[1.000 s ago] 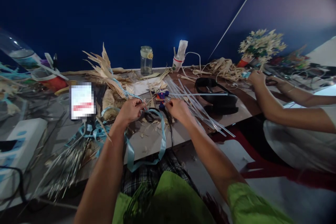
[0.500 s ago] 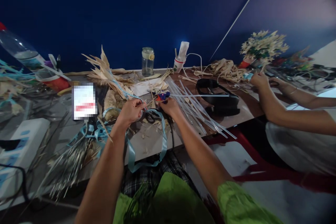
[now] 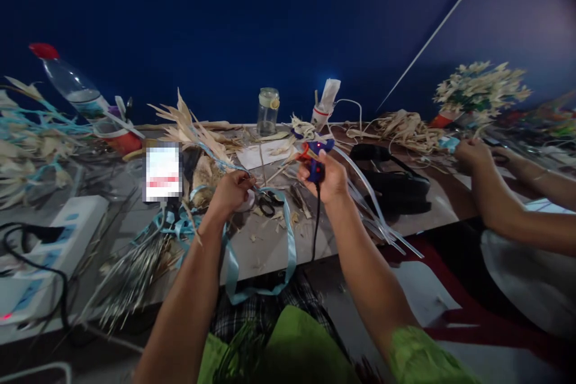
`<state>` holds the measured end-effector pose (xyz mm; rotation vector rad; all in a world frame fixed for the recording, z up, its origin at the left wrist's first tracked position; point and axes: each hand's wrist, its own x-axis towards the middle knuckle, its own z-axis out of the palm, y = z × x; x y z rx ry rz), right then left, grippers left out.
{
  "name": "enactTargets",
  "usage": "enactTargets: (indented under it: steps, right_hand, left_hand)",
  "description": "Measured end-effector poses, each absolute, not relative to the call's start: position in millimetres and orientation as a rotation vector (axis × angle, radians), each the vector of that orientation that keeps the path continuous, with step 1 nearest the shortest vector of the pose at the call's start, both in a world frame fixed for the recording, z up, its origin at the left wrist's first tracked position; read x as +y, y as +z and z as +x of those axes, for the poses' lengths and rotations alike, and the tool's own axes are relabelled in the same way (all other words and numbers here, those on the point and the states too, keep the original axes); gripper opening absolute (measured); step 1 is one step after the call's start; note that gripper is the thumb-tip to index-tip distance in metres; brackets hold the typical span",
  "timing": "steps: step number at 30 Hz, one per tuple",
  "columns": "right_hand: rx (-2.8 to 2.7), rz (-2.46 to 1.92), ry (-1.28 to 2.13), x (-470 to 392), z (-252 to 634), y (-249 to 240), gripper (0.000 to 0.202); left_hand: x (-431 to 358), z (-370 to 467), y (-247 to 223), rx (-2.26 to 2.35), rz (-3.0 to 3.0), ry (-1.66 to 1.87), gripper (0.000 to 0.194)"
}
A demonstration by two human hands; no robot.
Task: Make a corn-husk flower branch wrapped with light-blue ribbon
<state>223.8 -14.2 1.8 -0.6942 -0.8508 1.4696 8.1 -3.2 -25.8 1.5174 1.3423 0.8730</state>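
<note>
My left hand (image 3: pixel 231 193) is closed on the stem of a corn-husk flower (image 3: pixel 182 126), which is wrapped in light blue ribbon (image 3: pixel 290 234). The ribbon's loose length hangs in a loop over the table's front edge. In my right hand (image 3: pixel 330 179) is a blue hot glue gun (image 3: pixel 316 168) with an orange trigger and a small red light. Its black cord runs down past the table edge. Black-handled scissors (image 3: pixel 267 206) lie between my hands, among scraps of dry husk. Where the left fingertips meet the stem, details are hidden.
Clear glue sticks (image 3: pixel 382 225) and a black headset-like object (image 3: pixel 391 183) lie to the right. Behind stands a glass bottle (image 3: pixel 269 111). A power strip (image 3: pixel 67 258), bundled wires (image 3: pixel 130 288) and a lit phone (image 3: pixel 162 173) are left. Another person's hands (image 3: pixel 477 156) work at far right.
My right hand has lifted the glue gun off the table, now gripping it upright. My left hand still holds the stem. The whole view has shifted slightly.
</note>
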Motion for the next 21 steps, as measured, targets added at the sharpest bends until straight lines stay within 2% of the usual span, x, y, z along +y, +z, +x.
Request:
enactTargets:
  steps: [3,10,15,21]
  right_hand:
    - [-0.957,-0.735,1.566,-17,227,-6,0.041]
    - [-1.209,-0.949,1.635,-24,233,-27,0.046]
    - [-1.369,-0.987,1.725,-30,236,-25,0.037]
    - [-1.472,-1.093,1.636,-30,234,-26,0.03]
  left_hand:
    - [-2,7,-27,1.36,1.442,0.918,0.022]
    - [1,5,-26,1.388,1.331,1.016,0.021]
    - [1,4,-23,1.501,1.357,1.021,0.022]
    - [3,2,-22,1.482,1.369,1.025,0.02]
